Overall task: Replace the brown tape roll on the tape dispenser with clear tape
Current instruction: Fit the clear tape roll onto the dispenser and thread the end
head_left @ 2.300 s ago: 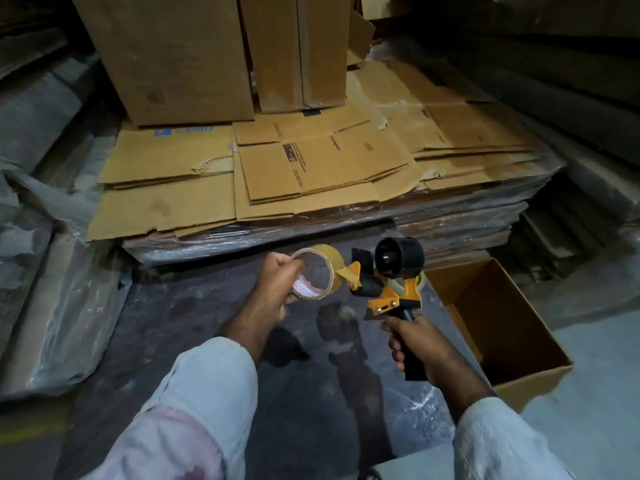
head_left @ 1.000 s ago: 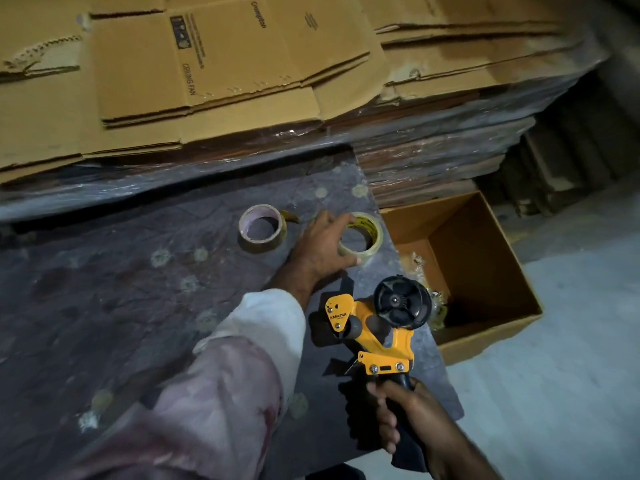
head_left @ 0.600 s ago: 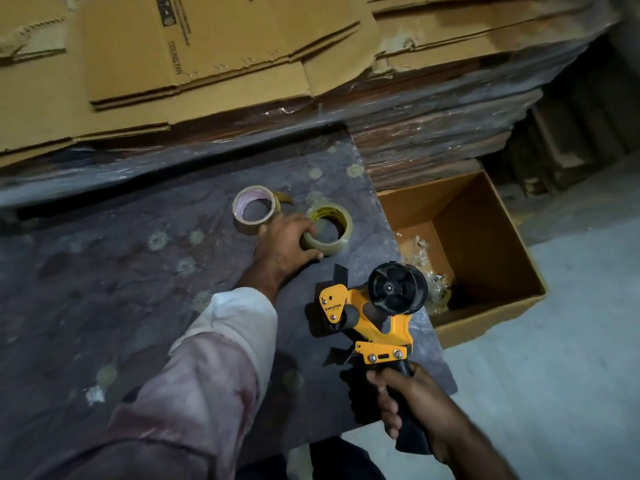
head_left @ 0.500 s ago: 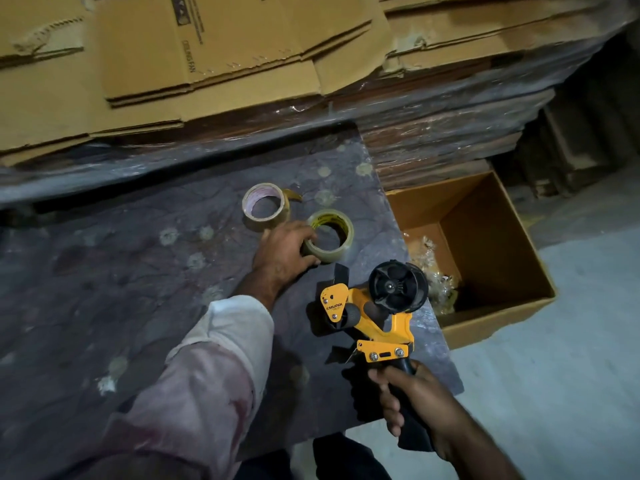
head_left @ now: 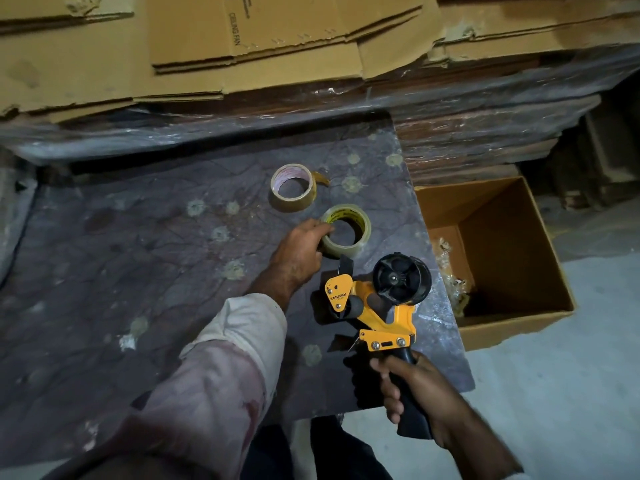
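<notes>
The brown tape roll [head_left: 293, 188] lies flat on the dark table [head_left: 138, 271], a loose end sticking out to its right. Just in front of it lies the clear tape roll [head_left: 360, 233] with a yellow inner core. My left hand [head_left: 299, 252] rests on the clear roll's left rim, with the thumb on the rim's top edge and the fingers along its outer side. My right hand [head_left: 420, 393] grips the black handle of the yellow tape dispenser [head_left: 381, 306], held upright over the table's right corner. Its black hub carries no roll.
An open cardboard box [head_left: 540, 306] with crumpled plastic inside stands on the floor right of the table. Flattened cardboard sheets [head_left: 242, 46] on plastic-wrapped stacks rise behind the table. Grey floor lies at the lower right.
The brown roll went from my left hand onto the table. My left hand then moved to the clear roll and has stayed on its left rim. The dispenser stays in my right hand.
</notes>
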`<state>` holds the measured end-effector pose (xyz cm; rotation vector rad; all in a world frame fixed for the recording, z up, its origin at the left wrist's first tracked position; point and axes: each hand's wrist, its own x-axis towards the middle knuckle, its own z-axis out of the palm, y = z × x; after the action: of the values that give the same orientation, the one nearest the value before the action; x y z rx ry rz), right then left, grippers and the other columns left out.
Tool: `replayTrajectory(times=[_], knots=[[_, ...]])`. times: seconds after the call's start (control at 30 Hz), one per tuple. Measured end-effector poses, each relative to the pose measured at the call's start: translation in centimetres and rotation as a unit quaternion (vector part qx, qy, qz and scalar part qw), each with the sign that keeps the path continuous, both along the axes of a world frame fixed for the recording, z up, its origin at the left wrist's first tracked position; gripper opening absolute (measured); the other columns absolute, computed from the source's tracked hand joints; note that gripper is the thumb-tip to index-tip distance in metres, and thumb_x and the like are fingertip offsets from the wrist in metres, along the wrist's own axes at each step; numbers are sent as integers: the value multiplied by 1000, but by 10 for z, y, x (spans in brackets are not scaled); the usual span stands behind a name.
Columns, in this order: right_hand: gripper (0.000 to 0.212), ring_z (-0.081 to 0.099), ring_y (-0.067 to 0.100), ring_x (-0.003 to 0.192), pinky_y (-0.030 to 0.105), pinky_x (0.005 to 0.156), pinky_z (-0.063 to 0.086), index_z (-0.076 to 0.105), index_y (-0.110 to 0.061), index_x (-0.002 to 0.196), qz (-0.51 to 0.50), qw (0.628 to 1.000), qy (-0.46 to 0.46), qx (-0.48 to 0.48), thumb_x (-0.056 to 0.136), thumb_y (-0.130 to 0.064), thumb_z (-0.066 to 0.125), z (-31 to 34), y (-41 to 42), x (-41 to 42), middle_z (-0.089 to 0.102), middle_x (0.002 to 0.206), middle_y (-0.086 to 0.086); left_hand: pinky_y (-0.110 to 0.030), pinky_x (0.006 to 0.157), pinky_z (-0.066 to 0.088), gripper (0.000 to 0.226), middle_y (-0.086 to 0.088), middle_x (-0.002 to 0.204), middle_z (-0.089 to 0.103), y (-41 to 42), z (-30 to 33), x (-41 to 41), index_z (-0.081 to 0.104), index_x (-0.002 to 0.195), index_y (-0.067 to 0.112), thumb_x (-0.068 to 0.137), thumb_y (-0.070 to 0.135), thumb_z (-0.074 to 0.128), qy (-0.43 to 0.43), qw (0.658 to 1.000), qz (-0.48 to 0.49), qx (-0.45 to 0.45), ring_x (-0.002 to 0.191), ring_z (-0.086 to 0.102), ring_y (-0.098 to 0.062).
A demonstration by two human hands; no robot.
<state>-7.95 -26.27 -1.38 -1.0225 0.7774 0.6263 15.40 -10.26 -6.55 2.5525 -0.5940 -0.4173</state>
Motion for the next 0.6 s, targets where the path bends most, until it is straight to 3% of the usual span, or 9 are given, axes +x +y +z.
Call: replayTrajectory(times=[0.1, 0.2, 0.33, 0.43, 0.6], knots=[[17, 33, 20, 39, 29, 39, 37, 52, -5, 78, 1, 1000, -2, 4, 93, -6, 61, 1, 0, -2, 36, 53, 11, -42, 113, 43, 80, -1, 150, 47, 8, -1, -2, 46, 148, 28, 78, 10, 81, 34, 999, -24, 22, 137, 46, -24], [21, 33, 21, 39, 29, 39, 37, 52, -6, 74, 1, 1000, -6, 7, 91, -8, 64, 1, -2, -3, 36, 53, 11, -44, 113, 41, 79, -2, 149, 47, 9, 1, -3, 47, 147, 30, 77, 30, 84, 31, 999, -32, 30, 136, 42, -26], [23, 33, 21, 39, 29, 40, 36, 52, -6, 71, -3, 1000, -1, 7, 91, -8, 65, 1, -5, -4, 36, 53, 12, -46, 99, 48, 52, -2, 124, 62, -4, -2, -1, 64, 118, 23, 72, 40, 83, -14, 1000, -18, 11, 117, 54, -27], [22, 33, 21, 39, 29, 41, 35, 52, -6, 73, -2, 1000, -1, -4, 91, -8, 63, 2, -6, -5, 36, 53, 11, -41, 86, 53, 34, 4, 103, 70, -10, 1, -1, 69, 94, 27, 68, 41, 85, -25, 998, 48, -24, 100, 62, -22], [20, 34, 21, 38, 30, 41, 35, 50, -7, 75, 14, 1000, -12, -8, 92, -8, 60, 22, 5, 9, 35, 53, 10, -21, 72, 50, 38, 11, 98, 73, 0, 68, 15, 74, 94, 28, 67, 51, 88, -42, 979, 129, -154, 88, 65, -9]])
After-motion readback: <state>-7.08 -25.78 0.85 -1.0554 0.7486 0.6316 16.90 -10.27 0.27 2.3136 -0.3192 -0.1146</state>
